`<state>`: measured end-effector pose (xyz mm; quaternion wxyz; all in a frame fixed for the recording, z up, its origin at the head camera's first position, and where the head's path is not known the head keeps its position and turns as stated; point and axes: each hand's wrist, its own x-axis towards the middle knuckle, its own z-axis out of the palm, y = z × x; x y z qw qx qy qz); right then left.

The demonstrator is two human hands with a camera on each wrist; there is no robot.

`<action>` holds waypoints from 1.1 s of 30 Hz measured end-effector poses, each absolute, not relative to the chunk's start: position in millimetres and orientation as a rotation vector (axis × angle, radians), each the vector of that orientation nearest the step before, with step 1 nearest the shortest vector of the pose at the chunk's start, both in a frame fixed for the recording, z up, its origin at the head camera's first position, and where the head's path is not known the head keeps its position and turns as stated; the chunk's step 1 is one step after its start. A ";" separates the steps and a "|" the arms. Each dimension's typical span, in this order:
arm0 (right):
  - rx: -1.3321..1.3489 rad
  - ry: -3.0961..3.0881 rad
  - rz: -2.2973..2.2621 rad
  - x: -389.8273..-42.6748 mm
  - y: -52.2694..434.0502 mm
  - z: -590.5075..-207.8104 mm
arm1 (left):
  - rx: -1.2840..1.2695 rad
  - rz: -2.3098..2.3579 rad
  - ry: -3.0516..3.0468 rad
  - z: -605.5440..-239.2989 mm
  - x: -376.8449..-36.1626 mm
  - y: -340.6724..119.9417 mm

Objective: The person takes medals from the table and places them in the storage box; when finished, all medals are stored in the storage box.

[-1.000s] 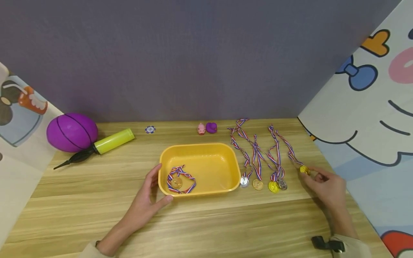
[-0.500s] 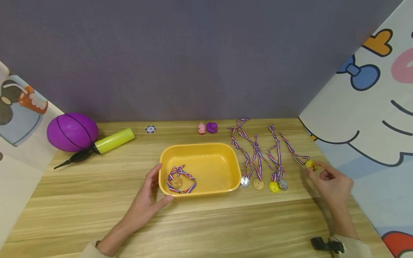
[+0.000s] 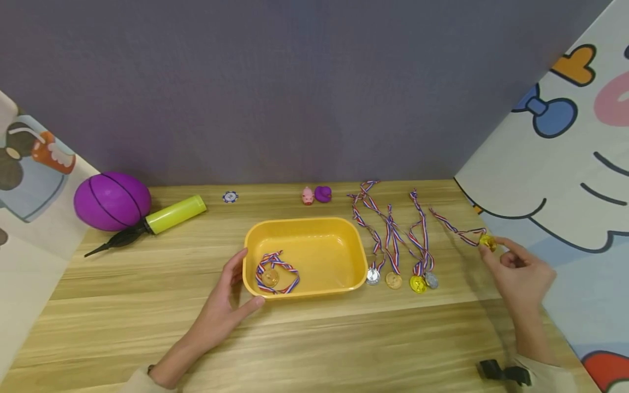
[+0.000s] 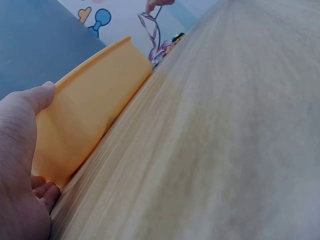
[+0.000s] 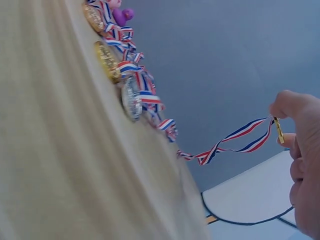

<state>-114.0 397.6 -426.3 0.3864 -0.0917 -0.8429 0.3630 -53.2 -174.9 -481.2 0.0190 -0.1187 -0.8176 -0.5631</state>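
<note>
My right hand [image 3: 518, 273] pinches a gold medal [image 3: 487, 242] by its edge and holds it above the wooden table, its striped ribbon [image 3: 454, 228] trailing back to the tabletop. In the right wrist view the medal [image 5: 278, 130] sits between thumb and fingers, its ribbon [image 5: 235, 141] stretched out. My left hand [image 3: 226, 305] holds the near-left corner of a yellow tray [image 3: 354, 248], thumb on the front wall. One medal with ribbon [image 3: 272, 273] lies inside the tray. Several more medals [image 3: 400, 280] lie in a row right of the tray.
A purple ball [image 3: 112, 200] and a yellow-green pump [image 3: 157, 218] lie at the back left. A poker chip [image 3: 229, 196], a pink pig toy [image 3: 307, 195] and a purple duck [image 3: 322, 193] stand along the back edge. Cartoon-printed panels [image 3: 555, 164] wall both sides.
My right hand has lifted the gold medal off the table and drawn it right and up, pulling its ribbon taut. The left hand stayed on the tray.
</note>
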 end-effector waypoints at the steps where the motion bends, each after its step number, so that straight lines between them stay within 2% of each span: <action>1: -0.241 -2.145 0.922 -114.5 397.5 -423.7 | -0.366 -1.748 -2.541 -481.4 -53.3 -174.9; 12: -0.284 -2.132 0.980 -122.7 387.9 -389.0 | -0.372 -1.752 -2.530 -483.1 -54.0 -174.5; 24: -0.144 -2.002 1.062 -132.9 371.2 -361.4 | -0.396 -1.764 -2.509 -482.5 -53.8 -174.6; 33: 0.030 -1.852 1.182 -134.3 339.7 -335.7 | -0.394 -1.766 -2.511 -482.8 -54.2 -175.1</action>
